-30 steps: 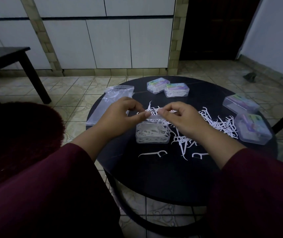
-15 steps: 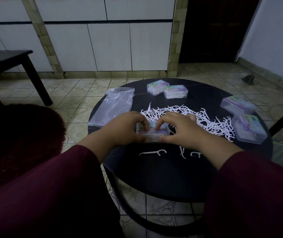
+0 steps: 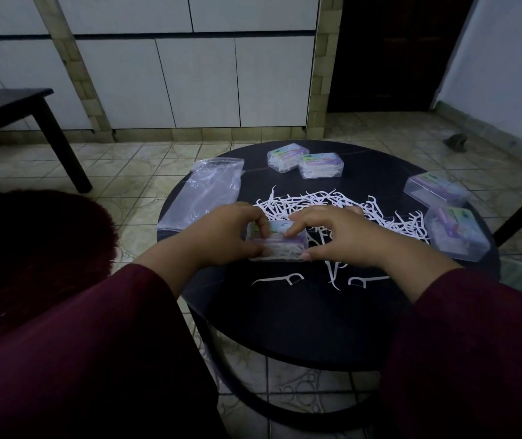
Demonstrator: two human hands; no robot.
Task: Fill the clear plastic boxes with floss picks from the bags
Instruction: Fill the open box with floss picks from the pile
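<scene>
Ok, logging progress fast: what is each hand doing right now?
Left hand: grips the clear box at its left end.
Right hand: grips the same box at its right end.

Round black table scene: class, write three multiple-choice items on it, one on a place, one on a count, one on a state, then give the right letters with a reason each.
1. Where does the clear plastic bag lie?
A. at the table's far left edge
B. on the floor by the dark doorway
C. on top of the box that is held

2. Besides the box in the hands, how many other clear boxes stand on the round black table?
A. one
B. four
C. seven

3. How is the box in the hands?
A. lid open wide
B. upside down and empty
C. lid down, picks inside

Key: 1 A, the bag overhangs the left rim. 2 B, two at the back, two at right. 3 C, left hand and right hand press on its closed lid.
</scene>
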